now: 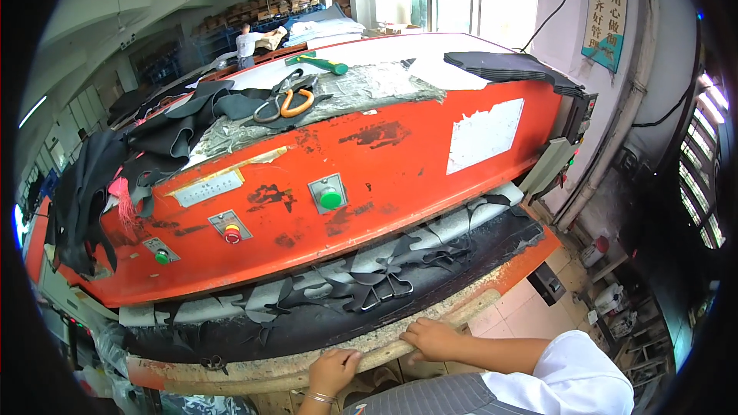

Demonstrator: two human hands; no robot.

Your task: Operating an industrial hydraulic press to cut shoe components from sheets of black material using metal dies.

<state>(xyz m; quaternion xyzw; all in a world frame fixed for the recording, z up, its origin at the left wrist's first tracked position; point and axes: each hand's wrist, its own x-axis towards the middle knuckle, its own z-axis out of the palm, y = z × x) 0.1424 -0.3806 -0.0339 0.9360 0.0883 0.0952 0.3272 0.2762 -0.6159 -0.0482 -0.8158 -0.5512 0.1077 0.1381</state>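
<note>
My left hand [332,371] rests at the front edge of a large orange press, fingers curled against its worn, pale edge board [369,359]. Farther right, my right hand [430,340] bends its fingers over the same board. Behind my hands lies the dark press bed [307,342], with black sheet scraps [296,292] strewn over a pale strip. A metal cutting die [393,287] sits among the scraps, apart from both hands. Above, the orange press head [400,161] carries a big green button [330,199], a red button [232,237] and a small green button [161,257].
Scissors with orange handles [297,103], a green-handled tool [327,65] and a stack of black cut sheets [507,67] lie on top of the press. Black offcuts [92,177] hang down its left side. Another person [246,44] stands at the far back.
</note>
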